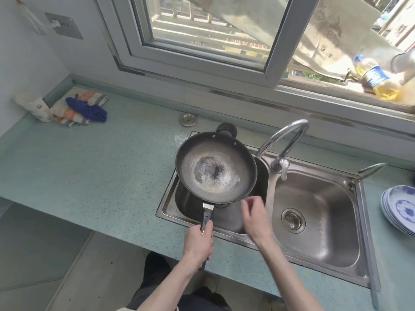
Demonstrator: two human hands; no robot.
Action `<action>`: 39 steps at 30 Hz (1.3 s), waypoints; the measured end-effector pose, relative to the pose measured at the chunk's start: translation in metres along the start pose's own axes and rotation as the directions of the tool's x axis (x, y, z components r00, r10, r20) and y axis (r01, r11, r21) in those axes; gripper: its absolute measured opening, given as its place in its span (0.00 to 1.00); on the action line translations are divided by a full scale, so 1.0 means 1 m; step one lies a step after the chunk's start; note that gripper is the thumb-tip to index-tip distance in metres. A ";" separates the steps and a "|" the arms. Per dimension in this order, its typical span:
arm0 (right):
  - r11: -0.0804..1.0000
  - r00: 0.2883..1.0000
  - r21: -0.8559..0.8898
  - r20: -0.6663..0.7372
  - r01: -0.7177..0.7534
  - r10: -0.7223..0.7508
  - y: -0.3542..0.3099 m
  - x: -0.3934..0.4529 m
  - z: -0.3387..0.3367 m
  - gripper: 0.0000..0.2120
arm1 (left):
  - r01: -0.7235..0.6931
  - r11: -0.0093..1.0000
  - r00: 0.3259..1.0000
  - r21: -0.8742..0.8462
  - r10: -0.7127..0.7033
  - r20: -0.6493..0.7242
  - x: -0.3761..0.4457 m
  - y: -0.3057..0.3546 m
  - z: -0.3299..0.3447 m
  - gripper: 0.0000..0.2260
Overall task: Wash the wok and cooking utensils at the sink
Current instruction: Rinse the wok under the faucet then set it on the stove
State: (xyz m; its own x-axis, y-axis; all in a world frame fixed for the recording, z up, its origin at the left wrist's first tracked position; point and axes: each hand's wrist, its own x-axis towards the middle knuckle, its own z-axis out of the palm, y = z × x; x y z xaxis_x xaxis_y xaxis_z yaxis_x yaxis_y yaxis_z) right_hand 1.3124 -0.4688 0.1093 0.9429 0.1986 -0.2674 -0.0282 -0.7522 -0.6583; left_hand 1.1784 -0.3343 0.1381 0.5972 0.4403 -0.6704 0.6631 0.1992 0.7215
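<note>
Wok: held over left basin of sink, rim tilted slightly. Left hand wrapped round its handle, probably to keep the burnt residue in its centre over the basin for rinsing. Right hand free, fingers loosely spread beside the wok's near rim, holding nothing; blurred. Faucet spout sits between basins; no water seen running. Count: one wok, two basins, one faucet, one stack of blue-patterned plates on worktop; plate number unclear. No utensils identifiable.
</note>
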 end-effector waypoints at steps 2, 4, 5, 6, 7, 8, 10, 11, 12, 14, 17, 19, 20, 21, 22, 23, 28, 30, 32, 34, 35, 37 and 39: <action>0.985 0.972 0.139 0.223 -0.103 0.070 -0.025 -0.036 0.026 0.19 | -0.034 0.998 0.998 0.058 0.036 -0.044 -0.001 -0.003 0.000 0.19; 0.879 0.889 0.377 0.447 -0.291 0.103 -0.045 -0.055 0.048 0.23 | -0.058 0.991 0.994 0.124 0.068 -0.085 -0.006 -0.006 -0.002 0.18; 0.796 0.854 0.472 0.510 -0.380 0.105 -0.052 -0.058 0.057 0.23 | -0.062 0.986 0.991 0.154 0.078 -0.104 -0.010 -0.009 -0.004 0.18; 0.698 0.818 0.535 0.560 -0.476 0.128 -0.060 -0.059 0.063 0.22 | -0.066 0.980 0.988 0.190 0.091 -0.124 -0.013 -0.011 -0.006 0.18; 0.579 0.784 0.587 0.600 -0.566 0.158 -0.067 -0.060 0.068 0.21 | -0.071 0.968 0.984 0.242 0.108 -0.142 -0.017 -0.013 -0.009 0.17; 0.469 0.757 0.623 0.629 -0.626 0.174 -0.072 -0.062 0.074 0.19 | -0.080 0.949 0.977 0.305 0.134 -0.163 -0.020 -0.015 -0.012 0.16; 0.423 0.756 0.648 0.634 -0.633 0.160 -0.079 -0.068 0.084 0.15 | -0.092 0.904 0.960 0.418 0.193 -0.205 -0.026 -0.015 -0.020 0.14; 0.461 0.772 0.649 0.620 -0.605 0.142 -0.083 -0.070 0.088 0.14 | -0.093 0.883 0.953 0.460 0.212 -0.215 -0.029 -0.015 -0.023 0.13; 0.518 0.791 0.640 0.599 -0.567 0.126 -0.087 -0.072 0.091 0.15 | -0.097 0.860 0.948 0.502 0.233 -0.218 -0.033 -0.013 -0.027 0.11; 0.623 0.809 0.591 0.575 -0.512 0.121 -0.094 -0.076 0.095 0.17 | -0.076 0.799 0.941 0.597 0.255 -0.221 -0.040 -0.011 -0.032 0.10; 0.665 0.812 0.548 0.563 -0.506 0.154 -0.101 -0.079 0.098 0.19 | -0.031 0.719 0.934 0.694 0.268 -0.236 -0.048 -0.010 -0.039 0.08; 0.628 0.820 0.605 0.565 -0.489 0.094 -0.104 -0.082 0.098 0.20 | -0.023 0.639 0.921 0.769 0.313 -0.232 -0.050 -0.009 -0.042 0.07; 0.611 0.820 0.630 0.570 -0.479 0.055 -0.104 -0.084 0.098 0.22 | -0.025 0.601 0.912 0.799 0.341 -0.228 -0.051 -0.009 -0.043 0.07; 0.591 0.817 0.653 0.576 -0.473 0.018 -0.103 -0.086 0.099 0.23 | -0.029 0.574 0.903 0.818 0.366 -0.224 -0.051 -0.010 -0.043 0.08; 0.561 0.813 0.676 0.582 -0.478 -0.009 -0.099 -0.088 0.101 0.23 | -0.034 0.560 0.897 0.828 0.383 -0.222 -0.052 -0.012 -0.043 0.09; 0.517 0.807 0.703 0.589 -0.489 -0.039 -0.096 -0.089 0.102 0.22 | -0.039 0.555 0.891 0.831 0.395 -0.222 -0.053 -0.014 -0.042 0.10; 0.344 0.772 0.776 0.608 -0.529 -0.185 -0.085 -0.092 0.109 0.20 | -0.101 0.551 0.859 0.828 0.468 -0.207 -0.058 -0.024 -0.038 0.10; 0.337 0.769 0.782 0.605 -0.525 -0.206 -0.085 -0.093 0.109 0.21 | -0.100 0.539 0.850 0.836 0.483 -0.209 -0.059 -0.024 -0.041 0.11; 0.368 0.765 0.770 0.612 -0.521 -0.199 -0.085 -0.093 0.112 0.21 | -0.095 0.554 0.861 0.827 0.463 -0.212 -0.058 -0.023 -0.044 0.13; 0.418 0.772 0.753 0.614 -0.508 -0.167 -0.086 -0.094 0.113 0.20 | -0.085 0.567 0.874 0.819 0.437 -0.212 -0.058 -0.022 -0.048 0.15; 0.443 0.777 0.744 0.612 -0.501 -0.148 -0.087 -0.095 0.113 0.19 | -0.086 0.570 0.880 0.817 0.428 -0.206 -0.059 -0.023 -0.050 0.15; 0.504 0.786 0.717 0.608 -0.481 -0.115 -0.090 -0.097 0.114 0.18 | -0.102 0.583 0.892 0.806 0.412 -0.185 -0.059 -0.024 -0.056 0.13; 0.579 0.794 0.679 0.602 -0.451 -0.087 -0.096 -0.102 0.113 0.19 | -0.129 0.618 0.900 0.776 0.402 -0.170 -0.058 -0.028 -0.067 0.13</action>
State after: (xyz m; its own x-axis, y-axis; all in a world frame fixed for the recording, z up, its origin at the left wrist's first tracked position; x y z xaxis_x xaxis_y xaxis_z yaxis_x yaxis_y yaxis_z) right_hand 1.1814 -0.3460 0.1198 0.5515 0.6011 -0.5783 -0.6673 -0.0980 -0.7383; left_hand 1.0949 -0.3069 0.1683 0.7270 0.6250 -0.2841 0.6825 -0.6129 0.3982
